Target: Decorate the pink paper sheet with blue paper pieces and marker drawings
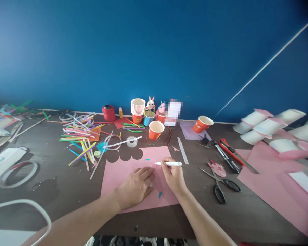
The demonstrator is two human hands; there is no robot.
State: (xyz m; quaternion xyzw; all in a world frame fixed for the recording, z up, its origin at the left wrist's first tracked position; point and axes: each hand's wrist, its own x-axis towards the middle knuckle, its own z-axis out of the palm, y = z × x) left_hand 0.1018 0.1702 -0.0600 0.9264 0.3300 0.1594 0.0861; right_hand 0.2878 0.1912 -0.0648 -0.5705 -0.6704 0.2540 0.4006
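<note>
A single pink sheet [161,180] lies flat under both hands, by the middle of the near edge of the surface [74,193], just in from that edge. The left hand [137,184] is spread palm down across the sheet's middle, fingers stretched out and close together; I cannot tell what, if anything, is beneath the palm. The right hand [174,176] rests by the sheet's right side, its fingers narrowed around one white pen [173,164], whose tip points left, near the left hand's fingertips; I cannot tell if the tip meets the paper. Counting the rest: one pair of scissors [216,178] with black handles lies to the right of the sheet, and one orange knife [229,150] sits beyond it, toward the surface's right edge. Two loose orange cups, one [156,133] straight past the sheet and another [203,124] farther right, stand toward the far edge, with one stack of cups [138,109] close to that edge. Also along it are one red spool [108,113] and one glue stick [120,112]; the straws [79,131], left of these, overlap too much to count. The sheet is plain and matt, with three rounded bites cut from its far left side and two small blue scraps on it, one [147,159] near its far edge, the other [160,195] nearer the person
</note>
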